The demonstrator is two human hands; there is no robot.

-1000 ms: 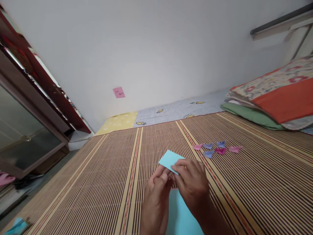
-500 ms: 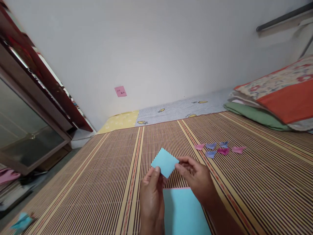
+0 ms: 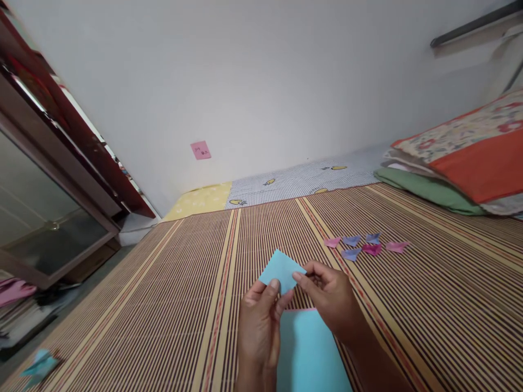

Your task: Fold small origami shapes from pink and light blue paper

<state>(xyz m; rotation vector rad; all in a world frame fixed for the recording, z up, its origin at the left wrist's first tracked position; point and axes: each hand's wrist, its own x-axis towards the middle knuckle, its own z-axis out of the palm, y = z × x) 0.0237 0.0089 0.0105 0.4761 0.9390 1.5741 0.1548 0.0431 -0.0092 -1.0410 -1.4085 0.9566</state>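
Observation:
Between my two hands is a small light-blue square of paper (image 3: pixel 281 268), held up with one corner pointing away from me. My left hand (image 3: pixel 261 316) pinches its lower left part, the thumb lying on top and the other fingers beneath. At the right corner, my right hand (image 3: pixel 330 291) grips the paper between thumb and index finger. Below the hands, a larger light-blue sheet (image 3: pixel 312 351) lies on the striped mat, with a thin pink edge showing at its top.
Several folded paper pieces in pink and blue, one a magenta piece (image 3: pixel 371 250), lie on the striped mat (image 3: pixel 175 305) to the right. A crumpled teal paper piece (image 3: pixel 41 366) is at the lower left. Folded bedding (image 3: pixel 478 163) is stacked at the right. A pink note (image 3: pixel 200 150) sticks to the wall.
Both hands stay on the small paper. My left hand and the paper have shifted slightly right, and the left thumb now lies further in over the paper.

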